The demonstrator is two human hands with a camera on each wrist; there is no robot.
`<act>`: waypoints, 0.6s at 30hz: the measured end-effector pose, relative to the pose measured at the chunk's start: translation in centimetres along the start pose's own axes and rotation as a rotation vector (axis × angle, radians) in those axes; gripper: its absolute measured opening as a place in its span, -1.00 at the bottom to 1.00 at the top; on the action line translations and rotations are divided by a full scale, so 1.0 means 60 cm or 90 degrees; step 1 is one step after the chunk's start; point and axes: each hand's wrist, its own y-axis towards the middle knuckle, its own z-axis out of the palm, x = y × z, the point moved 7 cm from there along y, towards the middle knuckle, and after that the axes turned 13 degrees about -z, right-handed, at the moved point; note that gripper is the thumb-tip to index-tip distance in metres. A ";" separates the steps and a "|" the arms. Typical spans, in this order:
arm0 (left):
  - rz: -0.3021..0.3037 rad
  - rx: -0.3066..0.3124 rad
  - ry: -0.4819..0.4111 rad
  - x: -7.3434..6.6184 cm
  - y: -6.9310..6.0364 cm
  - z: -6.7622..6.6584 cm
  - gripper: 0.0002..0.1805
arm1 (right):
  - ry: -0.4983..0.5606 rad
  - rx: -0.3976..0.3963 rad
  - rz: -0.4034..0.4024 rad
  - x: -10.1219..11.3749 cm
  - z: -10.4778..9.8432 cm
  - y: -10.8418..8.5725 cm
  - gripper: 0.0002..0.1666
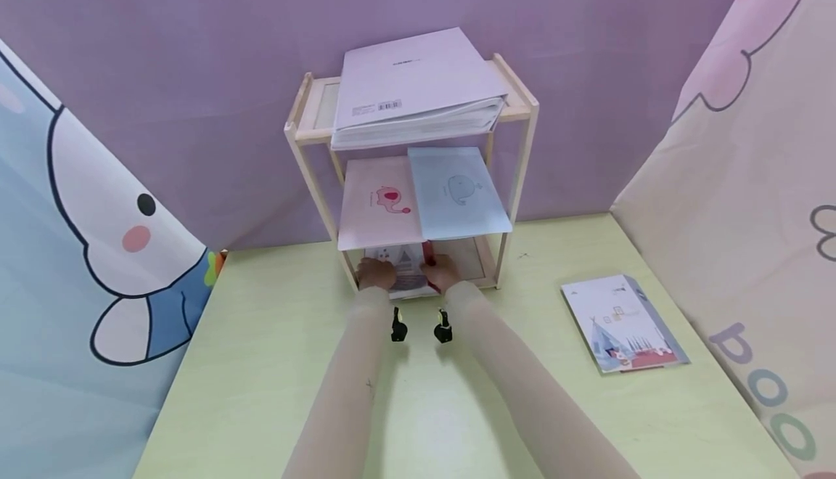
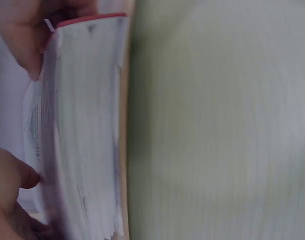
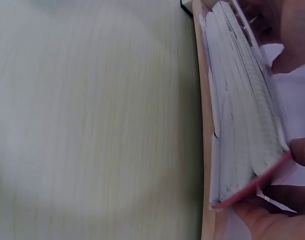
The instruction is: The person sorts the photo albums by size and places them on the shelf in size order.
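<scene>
A thick book [image 1: 409, 270] with a pictured cover and a red spine lies on the bottom shelf [image 1: 466, 258] of a small wooden rack [image 1: 518, 163]. Its page edges [image 2: 87, 130] face outward in the left wrist view. My left hand [image 1: 376, 273] grips the book's left side, the thumb on the cover's edge. At the other end my right hand [image 1: 441, 273] pinches the red spine [image 3: 257, 185], thumb above and fingers lower down. The shelf above hides the book's rear part.
On the middle shelf lie a pink notebook [image 1: 372, 210] and a blue notebook [image 1: 460, 196]. Large white books [image 1: 418, 83] are stacked on top. Another illustrated book [image 1: 620, 323] lies on the table [image 1: 261, 363] at right. Printed cloth [image 1: 248, 101] surrounds the table.
</scene>
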 end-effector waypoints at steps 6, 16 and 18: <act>-0.023 -0.102 -0.007 -0.015 0.045 0.038 -0.68 | -0.038 0.007 0.014 0.043 -0.006 -0.020 -0.71; 0.039 -0.012 -0.027 0.013 -0.031 -0.026 -0.62 | 0.020 0.045 -0.005 0.080 -0.022 -0.038 -0.54; 0.062 0.001 -0.030 0.016 -0.044 -0.035 -0.60 | 0.013 0.045 -0.011 0.075 -0.019 -0.036 -0.54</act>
